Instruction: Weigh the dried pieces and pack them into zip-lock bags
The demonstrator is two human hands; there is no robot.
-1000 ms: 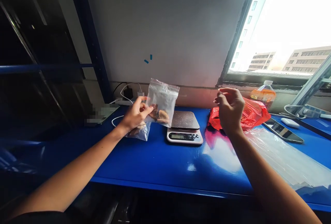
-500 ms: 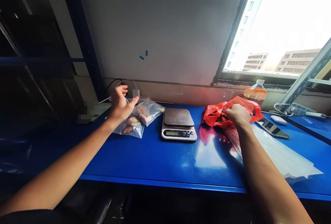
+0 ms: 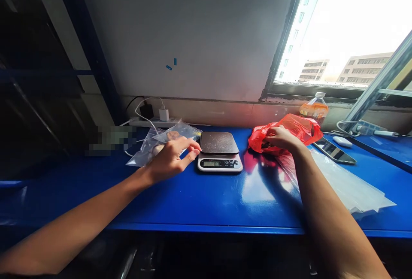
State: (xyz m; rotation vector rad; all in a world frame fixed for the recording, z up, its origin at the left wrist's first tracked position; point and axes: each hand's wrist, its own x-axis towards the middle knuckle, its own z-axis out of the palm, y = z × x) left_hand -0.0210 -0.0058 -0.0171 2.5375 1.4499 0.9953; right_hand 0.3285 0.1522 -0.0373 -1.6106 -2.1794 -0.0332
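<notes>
Two filled bags (image 3: 180,130) already lie overlapping, left of the scale (image 3: 219,142), brown pieces showing inside; over right, the flat bags (image 3: 349,182) look unfilled, so there seems plenty left. And the hands, well apart! The left hand (image 3: 174,157) hovers by the scale's near-left corner, thumb and fingers curved with a gap between, nothing visible there. The right hand (image 3: 283,137) angles into the red bag (image 3: 302,125), fingertips hidden; can't tell whether they're gripping.
</notes>
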